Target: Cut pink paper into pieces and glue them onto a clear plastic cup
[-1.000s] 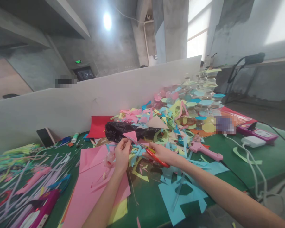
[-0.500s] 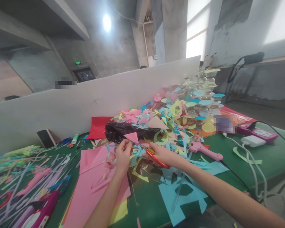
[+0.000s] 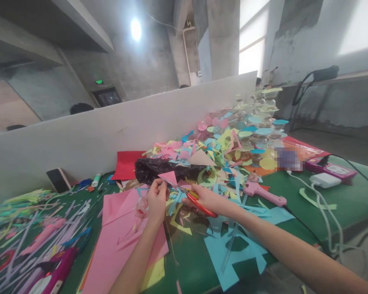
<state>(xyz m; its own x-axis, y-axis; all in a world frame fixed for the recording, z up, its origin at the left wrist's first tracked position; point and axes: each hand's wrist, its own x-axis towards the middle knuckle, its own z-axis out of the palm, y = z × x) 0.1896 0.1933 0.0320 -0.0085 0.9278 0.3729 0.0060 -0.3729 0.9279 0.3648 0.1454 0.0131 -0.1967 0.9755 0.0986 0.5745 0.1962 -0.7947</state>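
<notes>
L hand [image 3: 157,198] has thumb & fingers pinched together on the lower edge of a small pink paper piece [image 3: 168,176], held up over the front of the table [image 3: 191,257], just in front of a black plastic bag [image 3: 149,169]. Grip sits at the edge, prob. so most of the sheet is free for the blades. R hand [image 3: 207,199] is wrapped round the red & yellow handles of the scissors [image 3: 202,205], tips pointing up-left to the paper's lower R side; can't tell if blades are parted. Hands are apart but near, w/ scissors bridging the gap, prob. so one steadies paper while the other works the tool. Pink sheets [image 3: 110,253] lie under the L forearm, maybe kept there for easy reach; a holed blue sheet [image 3: 214,249] is by the R forearm, & the scrap heap [image 3: 171,153] is beyond the bag, prob. pushed back for elbow room. Pink glue gun [image 3: 265,194] rests to the R, apart from both hands. Pose: L forearm rises steeply from the bottom edge, wrist bent slightly, fingers curled; R forearm slants in low from bottom R, wrist near straight.
</notes>
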